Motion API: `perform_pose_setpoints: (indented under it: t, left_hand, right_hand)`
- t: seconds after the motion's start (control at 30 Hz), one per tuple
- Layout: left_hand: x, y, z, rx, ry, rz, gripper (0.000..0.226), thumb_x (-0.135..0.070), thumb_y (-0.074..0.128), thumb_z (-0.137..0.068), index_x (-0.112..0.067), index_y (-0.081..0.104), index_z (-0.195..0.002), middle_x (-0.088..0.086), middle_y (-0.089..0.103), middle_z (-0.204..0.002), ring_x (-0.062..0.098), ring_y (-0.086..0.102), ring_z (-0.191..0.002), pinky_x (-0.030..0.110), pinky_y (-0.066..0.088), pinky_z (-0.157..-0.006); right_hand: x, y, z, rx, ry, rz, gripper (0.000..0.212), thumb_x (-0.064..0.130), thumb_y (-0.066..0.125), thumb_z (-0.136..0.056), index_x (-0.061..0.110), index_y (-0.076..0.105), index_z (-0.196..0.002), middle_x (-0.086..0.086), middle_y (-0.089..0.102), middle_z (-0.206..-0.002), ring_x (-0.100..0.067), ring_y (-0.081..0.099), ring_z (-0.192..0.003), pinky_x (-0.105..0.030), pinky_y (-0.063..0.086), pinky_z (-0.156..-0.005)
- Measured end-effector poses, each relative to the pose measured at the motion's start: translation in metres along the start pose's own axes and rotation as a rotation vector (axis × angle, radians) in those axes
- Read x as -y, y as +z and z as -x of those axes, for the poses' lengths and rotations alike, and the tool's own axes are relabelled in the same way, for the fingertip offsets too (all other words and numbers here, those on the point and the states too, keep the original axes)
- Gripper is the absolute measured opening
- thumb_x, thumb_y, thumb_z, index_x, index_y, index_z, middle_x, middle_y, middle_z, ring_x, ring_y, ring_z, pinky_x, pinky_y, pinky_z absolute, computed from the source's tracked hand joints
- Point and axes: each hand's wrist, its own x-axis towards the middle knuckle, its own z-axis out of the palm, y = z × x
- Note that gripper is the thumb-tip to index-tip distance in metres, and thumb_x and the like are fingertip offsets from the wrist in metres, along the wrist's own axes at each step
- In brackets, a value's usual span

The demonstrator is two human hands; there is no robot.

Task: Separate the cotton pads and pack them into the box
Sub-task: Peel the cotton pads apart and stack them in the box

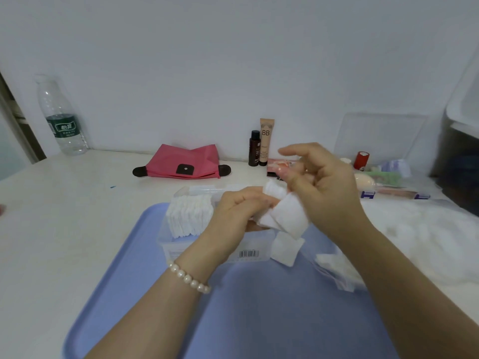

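Note:
A clear plastic box stands on a blue tray, with a row of white cotton pads upright in its left end. Above the box my left hand grips a small bunch of white cotton pads. My right hand is at the same bunch from the right, its fingers curled at the top pads and the forefinger raised. One loose pad leans on the tray beside the box. More pads lie in a crumpled clear bag under my right forearm.
A pink pouch, a dark bottle and a BB tube stand by the wall. A water bottle is far left. At right are a red roll, a clear container and a dark bin.

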Motion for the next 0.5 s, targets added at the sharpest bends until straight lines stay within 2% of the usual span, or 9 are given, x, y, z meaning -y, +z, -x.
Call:
perform_pose_setpoints:
  t: [0.07,0.17,0.23,0.3,0.4,0.5]
  left_hand:
    - [0.0,0.001,0.002,0.02,0.026,-0.035,0.027,-0.014,0.065,-0.08,0.013,0.063,-0.079,0.013,0.057,-0.087,0.023,0.056,-0.077,0.034,0.052,-0.07]
    - [-0.003,0.005,0.004,-0.044,0.049,-0.103,0.008,0.0,0.068,-0.08,0.003,0.065,-0.074,0.007,0.06,-0.085,0.02,0.059,-0.075,0.025,0.054,-0.069]
    - [-0.004,0.005,0.003,-0.112,0.048,-0.076,0.011,0.0,0.067,-0.08,-0.002,0.064,-0.07,0.005,0.063,-0.085,0.017,0.061,-0.074,0.029,0.056,-0.071]
    - [-0.005,0.002,0.001,-0.195,0.056,-0.03,0.014,-0.001,0.067,-0.081,-0.005,0.064,-0.068,0.002,0.065,-0.084,0.013,0.064,-0.071,0.032,0.058,-0.073]
    - [-0.007,0.001,0.0,-0.248,0.057,0.024,0.013,0.0,0.067,-0.08,-0.006,0.066,-0.069,-0.002,0.068,-0.078,0.01,0.066,-0.07,0.031,0.059,-0.072]
    - [-0.006,0.0,0.0,-0.24,0.045,0.054,0.018,-0.001,0.066,-0.081,-0.012,0.069,-0.068,-0.001,0.07,-0.081,0.014,0.066,-0.076,0.035,0.058,-0.077]
  right_hand:
    - [-0.004,0.001,0.001,0.038,0.035,0.079,0.017,0.011,0.071,-0.079,0.019,0.066,-0.093,0.004,0.053,-0.06,0.0,0.043,-0.05,-0.005,0.035,-0.054]
    - [-0.003,0.001,-0.002,-0.016,0.202,-0.004,0.018,0.014,0.076,-0.074,0.022,0.066,-0.086,0.001,0.055,-0.062,-0.005,0.044,-0.051,-0.01,0.04,-0.053]
    - [0.001,-0.003,-0.005,-0.061,0.34,-0.162,0.022,0.013,0.078,-0.07,0.022,0.064,-0.085,-0.003,0.06,-0.065,-0.006,0.053,-0.054,-0.012,0.046,-0.055]
    - [0.003,-0.009,-0.007,-0.028,0.435,-0.248,0.026,0.009,0.078,-0.067,0.018,0.064,-0.087,-0.004,0.065,-0.069,-0.009,0.061,-0.059,-0.018,0.052,-0.057]
    - [0.001,-0.01,-0.007,0.051,0.465,-0.252,0.028,-0.005,0.076,-0.067,0.011,0.064,-0.087,0.001,0.07,-0.064,-0.009,0.064,-0.059,-0.018,0.052,-0.055]
    - [0.0,-0.011,-0.009,0.015,0.435,-0.247,0.027,-0.01,0.073,-0.069,0.012,0.064,-0.081,0.006,0.068,-0.057,-0.009,0.063,-0.056,-0.02,0.053,-0.056]
